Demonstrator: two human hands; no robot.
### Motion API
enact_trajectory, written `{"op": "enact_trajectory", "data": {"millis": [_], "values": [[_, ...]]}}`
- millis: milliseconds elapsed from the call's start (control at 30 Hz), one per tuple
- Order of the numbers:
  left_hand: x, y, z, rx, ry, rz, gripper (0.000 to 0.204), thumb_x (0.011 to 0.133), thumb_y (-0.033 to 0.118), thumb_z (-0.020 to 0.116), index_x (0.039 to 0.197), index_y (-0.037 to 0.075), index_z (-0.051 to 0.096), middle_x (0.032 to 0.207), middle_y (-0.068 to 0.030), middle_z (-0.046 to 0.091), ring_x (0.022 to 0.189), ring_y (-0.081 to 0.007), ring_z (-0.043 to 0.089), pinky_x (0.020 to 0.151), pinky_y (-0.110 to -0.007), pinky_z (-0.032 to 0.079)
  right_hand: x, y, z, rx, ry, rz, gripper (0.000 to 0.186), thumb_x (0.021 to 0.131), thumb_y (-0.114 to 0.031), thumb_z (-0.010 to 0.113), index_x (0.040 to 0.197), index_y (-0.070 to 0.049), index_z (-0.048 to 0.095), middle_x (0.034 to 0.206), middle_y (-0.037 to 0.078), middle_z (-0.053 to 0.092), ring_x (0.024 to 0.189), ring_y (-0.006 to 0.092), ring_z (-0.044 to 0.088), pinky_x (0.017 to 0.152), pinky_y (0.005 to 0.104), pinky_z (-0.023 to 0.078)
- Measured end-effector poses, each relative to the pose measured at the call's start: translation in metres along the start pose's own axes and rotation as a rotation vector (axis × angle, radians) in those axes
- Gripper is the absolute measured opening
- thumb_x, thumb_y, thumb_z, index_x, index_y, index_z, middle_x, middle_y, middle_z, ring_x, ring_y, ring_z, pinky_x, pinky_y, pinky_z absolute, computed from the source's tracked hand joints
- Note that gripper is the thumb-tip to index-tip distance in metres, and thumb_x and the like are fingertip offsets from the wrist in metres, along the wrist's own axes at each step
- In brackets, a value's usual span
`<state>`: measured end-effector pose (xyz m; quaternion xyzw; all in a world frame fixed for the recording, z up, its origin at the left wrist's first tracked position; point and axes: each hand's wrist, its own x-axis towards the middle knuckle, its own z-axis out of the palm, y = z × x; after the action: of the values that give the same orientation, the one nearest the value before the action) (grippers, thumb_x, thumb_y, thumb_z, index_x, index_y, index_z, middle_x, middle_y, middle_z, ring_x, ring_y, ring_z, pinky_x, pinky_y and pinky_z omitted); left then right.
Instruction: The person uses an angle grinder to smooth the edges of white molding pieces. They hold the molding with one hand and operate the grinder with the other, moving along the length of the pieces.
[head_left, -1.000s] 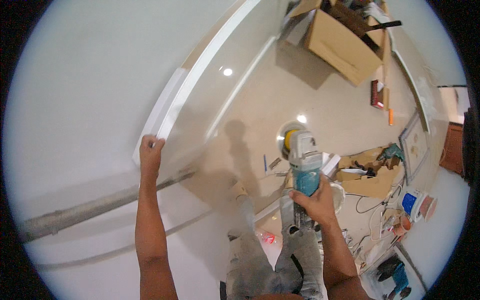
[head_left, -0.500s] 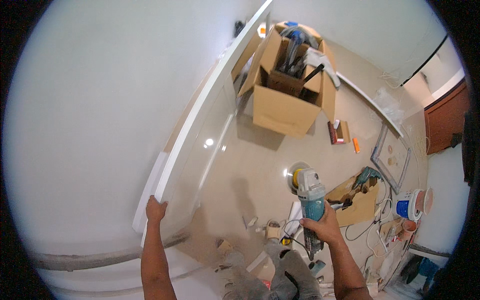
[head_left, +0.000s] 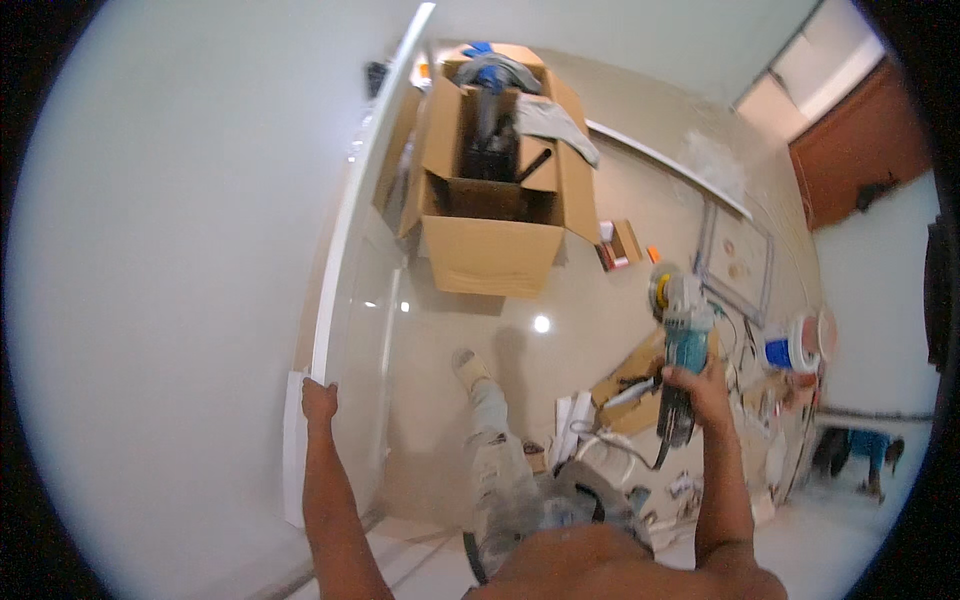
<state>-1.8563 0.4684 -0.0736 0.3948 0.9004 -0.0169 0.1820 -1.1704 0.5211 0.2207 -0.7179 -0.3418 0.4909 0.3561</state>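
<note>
Teal-bodied angle grinder [head_left: 678, 340] sits right of centre, right hand [head_left: 697, 385] fingers wrapped tight round its rear grip; looks heavy and stiff, while left hand [head_left: 319, 401] fingers press the white wall trim [head_left: 345, 250].

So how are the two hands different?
The left hand rests open against the white trim by the wall, while the right hand is closed around a teal grinder. The left hand is low beside the wall; the right hand is out over the floor. Both are bare.
</note>
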Motion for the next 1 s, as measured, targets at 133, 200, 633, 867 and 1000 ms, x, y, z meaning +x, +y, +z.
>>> {"op": "enact_trajectory", "data": {"millis": [133,200,633,867,1000], "values": [[0.072,0.051,0.004,-0.005,0.02,0.144,0.077,0.092,0.036,0.077,0.138,-0.016,0.044,0.134,-0.0352,0.059,0.126,-0.0504,0.058,0.108,-0.052,0.049,0.04,-0.041,-0.011,0.059,0.102,0.079,0.046,0.077,-0.015,0.084,0.115,-0.001,0.063,0.091,0.007,0.069,0.075,0.0187,0.067,0.07,0.0346,0.057],[0.109,0.084,0.004,-0.034,0.0,0.162,0.078,0.093,0.035,0.077,0.14,-0.017,0.043,0.135,-0.036,0.058,0.124,-0.0514,0.059,0.108,-0.052,0.049,0.066,-0.066,-0.018,0.009,0.189,0.068,0.043,0.08,-0.015,0.082,0.116,-0.001,0.063,0.09,0.007,0.069,0.073,0.0184,0.068,0.068,0.0341,0.056],[0.259,0.282,-0.032,0.054,0.025,0.194,0.065,0.098,0.036,0.072,0.13,-0.01,0.04,0.129,-0.0339,0.058,0.115,-0.0495,0.065,0.1,-0.053,0.057,0.166,-0.154,-0.112,0.018,0.391,0.079,0.051,0.079,-0.014,0.082,0.123,-0.001,0.059,0.091,0.007,0.067,0.074,0.0191,0.067,0.068,0.0365,0.058],[0.264,0.344,-0.047,0.168,0.084,-0.161,0.068,0.094,0.042,0.077,0.131,-0.003,0.041,0.13,-0.027,0.059,0.117,-0.0452,0.067,0.097,-0.058,0.057,0.331,-0.218,-0.193,-0.112,0.293,0.081,0.06,0.076,-0.011,0.082,0.129,0.0,0.056,0.092,0.007,0.066,0.08,0.0216,0.068,0.07,0.0367,0.06],[0.248,0.343,-0.046,0.243,0.115,-0.208,0.068,0.091,0.045,0.079,0.128,0.001,0.044,0.125,-0.024,0.061,0.116,-0.0429,0.067,0.093,-0.058,0.058,0.435,-0.281,-0.183,-0.15,0.114,-0.051,0.046,0.074,-0.016,0.078,0.112,-0.001,0.056,0.082,0.008,0.064,0.062,0.0215,0.068,0.06,0.0376,0.059]]}}
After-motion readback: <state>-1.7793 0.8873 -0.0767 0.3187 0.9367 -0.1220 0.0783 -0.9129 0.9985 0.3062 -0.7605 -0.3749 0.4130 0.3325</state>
